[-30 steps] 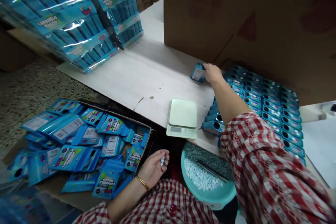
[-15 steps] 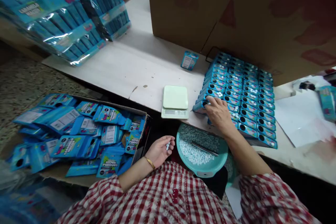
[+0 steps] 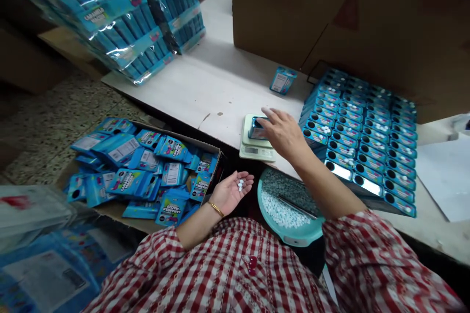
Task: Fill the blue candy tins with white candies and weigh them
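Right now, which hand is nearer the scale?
Right. The right hand is at the packet on the scale; the left hand is apart from both, nearer the camera.

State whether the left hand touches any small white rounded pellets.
Touching: the head view shows small white rounded pellets lying in the open, palm-up left hand.

left hand (image 3: pixel 232 192): palm up, cupped | right hand (image 3: pixel 285 134): outstretched, palm down

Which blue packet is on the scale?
The packet at the right hand: it alone sits on the scale, while the lone packet behind rests on the table.
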`<state>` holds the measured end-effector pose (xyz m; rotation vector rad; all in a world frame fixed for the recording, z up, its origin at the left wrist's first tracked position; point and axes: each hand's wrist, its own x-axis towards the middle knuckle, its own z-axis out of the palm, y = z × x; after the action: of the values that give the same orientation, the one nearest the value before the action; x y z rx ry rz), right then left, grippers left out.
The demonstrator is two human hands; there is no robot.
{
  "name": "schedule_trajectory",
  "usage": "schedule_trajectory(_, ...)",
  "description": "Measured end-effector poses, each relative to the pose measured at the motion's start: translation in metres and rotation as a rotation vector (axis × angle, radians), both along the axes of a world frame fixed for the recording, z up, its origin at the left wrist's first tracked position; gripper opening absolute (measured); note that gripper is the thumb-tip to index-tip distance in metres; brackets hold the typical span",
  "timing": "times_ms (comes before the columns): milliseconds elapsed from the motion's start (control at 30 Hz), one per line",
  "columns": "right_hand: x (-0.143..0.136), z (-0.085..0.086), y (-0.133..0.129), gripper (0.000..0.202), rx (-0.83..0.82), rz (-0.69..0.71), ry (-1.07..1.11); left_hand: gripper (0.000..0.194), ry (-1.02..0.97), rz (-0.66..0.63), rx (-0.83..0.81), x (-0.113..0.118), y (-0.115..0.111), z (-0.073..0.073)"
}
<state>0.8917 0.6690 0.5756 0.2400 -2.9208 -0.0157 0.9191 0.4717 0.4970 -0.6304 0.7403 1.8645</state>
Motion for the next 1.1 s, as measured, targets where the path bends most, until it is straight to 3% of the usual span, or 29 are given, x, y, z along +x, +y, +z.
schedule_trajectory(100, 0.044, -0.015, -0.034, 0.025, -0.117, 0.102, -0.035, 0.035, -0.037, 0.026, 0.036, -0.003, 0.000, -0.002)
schedule_trajectory(167, 0.074, -0.033, -0.061, 0.024, -0.131, 0.196, -0.163, 0.038, -0.080, -0.005, 0.052, 0.001, 0.003, -0.004)
schedule_trajectory(233, 0.099, -0.052, -0.079, 0.026, -0.157, 0.185, -0.235, 0.040, -0.126, -0.062, 0.047, 0.007, 0.005, -0.007)
schedule_trajectory(333, 0.121, -0.074, -0.083, 0.026, -0.262, 0.143, -0.269, 0.043, -0.154, -0.114, 0.028, 0.019, 0.007, -0.013)
schedule_trajectory(433, 0.133, -0.080, -0.069, 0.026, -0.329, 0.156, -0.283, 0.043, -0.160, -0.142, 0.043, 0.026, 0.009, -0.016)
schedule_trajectory(633, 0.132, -0.073, -0.050, 0.024, -0.272, 0.231, -0.262, 0.043, -0.149, -0.133, 0.085, 0.024, 0.018, -0.008)
schedule_trajectory(867, 0.117, -0.069, -0.041, 0.012, -0.531, 0.138, -0.222, 0.043, -0.087, -0.105, 0.124, 0.018, 0.021, -0.002)
schedule_trajectory(1000, 0.096, -0.039, -0.026, 0.010, -0.751, 0.095, -0.098, 0.043, -0.092, -0.082, 0.159, 0.013, 0.018, -0.003)
schedule_trajectory(1100, 0.062, -0.008, -0.010, 0.010, -0.667, 0.030, 0.063, 0.042, -0.069, -0.078, 0.131, 0.008, 0.017, -0.001)
